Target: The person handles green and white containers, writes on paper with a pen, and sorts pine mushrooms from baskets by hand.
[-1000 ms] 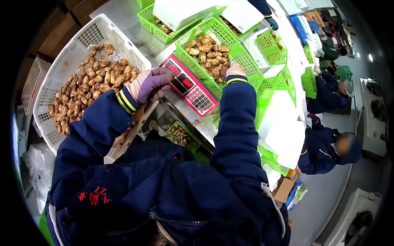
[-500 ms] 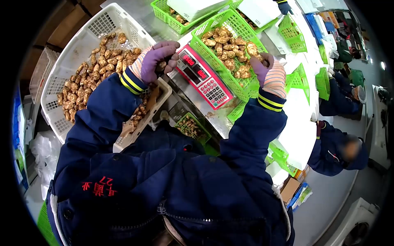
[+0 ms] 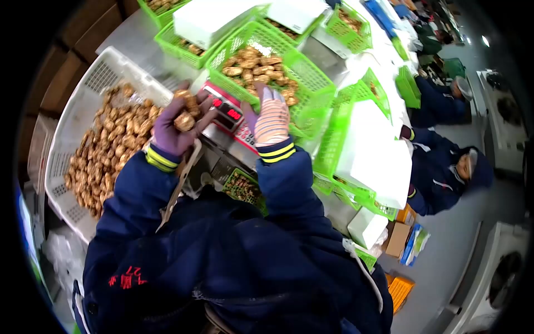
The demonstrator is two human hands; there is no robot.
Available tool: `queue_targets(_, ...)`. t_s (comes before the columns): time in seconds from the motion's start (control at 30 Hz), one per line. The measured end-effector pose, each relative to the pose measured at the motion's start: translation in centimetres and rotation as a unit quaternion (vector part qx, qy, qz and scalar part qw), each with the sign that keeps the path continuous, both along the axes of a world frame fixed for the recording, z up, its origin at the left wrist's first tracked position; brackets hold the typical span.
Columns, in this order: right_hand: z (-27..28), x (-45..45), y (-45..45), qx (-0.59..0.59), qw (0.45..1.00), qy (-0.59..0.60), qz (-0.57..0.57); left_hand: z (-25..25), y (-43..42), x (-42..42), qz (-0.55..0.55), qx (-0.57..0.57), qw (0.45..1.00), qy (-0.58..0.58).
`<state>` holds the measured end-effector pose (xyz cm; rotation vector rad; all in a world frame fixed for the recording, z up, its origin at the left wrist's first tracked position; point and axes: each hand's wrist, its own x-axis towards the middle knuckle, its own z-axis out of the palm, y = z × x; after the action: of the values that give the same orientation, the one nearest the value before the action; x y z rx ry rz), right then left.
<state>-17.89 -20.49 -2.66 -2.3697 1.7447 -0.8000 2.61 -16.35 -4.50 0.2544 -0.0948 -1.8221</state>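
Observation:
My left hand [image 3: 173, 125], in a purple glove, is closed around brown, knobbly mushrooms [image 3: 185, 119] beside the scale. My right hand [image 3: 270, 114], in a purple glove with a striped cuff, reaches over the near side of a green basket [image 3: 314, 89]. Its thumb is apart from the fingers, and the fingertips are near the mushrooms [image 3: 253, 68] inside; nothing shows in its grasp. That basket rests on a red-framed digital scale [image 3: 225, 116], whose keypad my right hand partly covers. To the left, a large white crate [image 3: 114, 65] holds a heap of similar mushrooms [image 3: 114, 145].
More green baskets stand around, one at the back [image 3: 349, 28] with mushrooms. White boxes [image 3: 214, 22] lie on or beside some of them. Below the table edge sits a green basket of small pieces [image 3: 242, 186]. A co-worker [image 3: 448, 175] is at the right.
My view has swung so the table shifts left. My right hand has come inward to the basket's near side, without the mushroom it held. My left hand now shows larger mushrooms in its palm.

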Motion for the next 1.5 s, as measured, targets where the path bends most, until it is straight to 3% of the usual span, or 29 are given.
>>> queue_targets(0.1, -1.7, -2.1, 0.7, 0.031, 0.979, 0.181, -0.085, -1.0, 0.6, 2.3, -0.017, -0.007, 0.998, -0.063)
queue_targets(0.17, -2.8, -2.6, 0.2, 0.074, 0.975, 0.186, -0.097, 0.2, 1.5, 2.6, -0.021, 0.004, 0.998, -0.055)
queue_targets(0.2, -2.8, -3.0, -0.7, 0.149, 0.974, 0.150, -0.086, 0.4, 2.0, 3.3, -0.025, 0.000, 0.993, -0.117)
queue_targets(0.23, -3.6, -3.2, -1.3, 0.123, 0.978, 0.148, -0.076, -0.7, 2.2, 4.5, -0.052, -0.043, 0.990, -0.127)
queue_targets(0.27, -0.7, -2.9, -0.5, 0.154, 0.976, 0.147, -0.041, 0.6, 3.0, 4.0, -0.053, -0.040, 0.991, -0.119)
queue_targets(0.33, -1.1, -2.4, -1.3, 0.050, 0.992, 0.093, -0.065, 0.5, 3.9, 4.6, -0.092, -0.039, 0.986, -0.131)
queue_targets(0.37, 2.6, -2.0, -0.7, 0.198, 0.963, 0.175, -0.048, 0.2, 4.3, 4.8, -0.089, -0.024, 0.985, -0.145)
queue_targets(0.5, 4.3, 0.2, 3.3, 0.033, 0.990, 0.118, -0.070, -0.5, 5.6, 5.6, -0.145, -0.067, 0.974, -0.161)
queue_targets(0.63, 7.8, 1.3, 13.0, -0.017, 0.993, 0.093, -0.069, -0.5, 7.9, 6.0, -0.170, -0.105, 0.967, -0.159)
queue_targets(0.7, 9.1, 1.3, 18.5, -0.053, 0.994, 0.059, -0.072, -1.1, 8.1, 6.8, -0.184, -0.031, 0.964, -0.188)
queue_targets(0.73, 9.3, 1.0, 21.1, -0.068, 0.993, 0.047, -0.078, -2.8, 7.4, 7.9, -0.269, -0.020, 0.950, -0.154)
queue_targets(0.77, 9.9, 0.6, 23.9, -0.082, 0.992, 0.043, -0.080, -4.4, 7.7, 7.8, -0.127, -0.041, 0.915, -0.381)
queue_targets(0.87, 10.5, -2.2, 32.5, -0.016, 0.997, 0.038, -0.070, -3.1, 9.6, 5.5, -0.300, -0.031, 0.931, -0.204)
queue_targets(0.97, 12.2, -5.4, 40.3, 0.017, 0.991, 0.029, -0.129, -0.9, 10.9, 1.9, -0.224, 0.055, 0.930, -0.285)
queue_targets(1.03, 12.9, -7.4, 44.8, 0.091, 0.964, 0.096, -0.231, -2.2, 10.2, 0.8, -0.279, -0.042, 0.916, -0.286)
queue_targets(1.1, 12.4, -9.7, 48.5, 0.070, 0.929, 0.132, -0.337, -0.9, 11.2, -1.9, -0.302, 0.003, 0.906, -0.297)
queue_targets(1.17, 6.8, -14.8, 53.8, 0.074, 0.864, 0.164, -0.470, -2.3, 11.3, -4.4, -0.373, 0.018, 0.888, -0.269)
queue_targets(1.2, 9.1, -15.7, 53.3, 0.071, 0.851, 0.191, -0.484, -2.6, 11.6, -6.0, -0.404, 0.023, 0.877, -0.257)
queue_targets(1.23, 9.2, -17.7, 53.5, 0.014, 0.844, 0.202, -0.496, -2.6, 12.4, -8.1, -0.387, 0.038, 0.863, -0.323)
queue_targets(1.27, 8.5, -20.6, 54.4, 0.089, 0.817, 0.199, -0.534, -4.4, 12.5, -9.7, -0.422, 0.021, 0.870, -0.255)
queue_targets(1.33, 5.9, -25.6, 56.0, 0.011, 0.800, 0.185, -0.570, -3.6, 13.7, -13.7, -0.428, 0.052, 0.847, -0.311)
queue_targets(1.5, 2.9, -32.6, 56.6, 0.076, 0.748, 0.158, -0.640, -4.7, 14.9, -21.2, -0.422, 0.118, 0.854, -0.279)
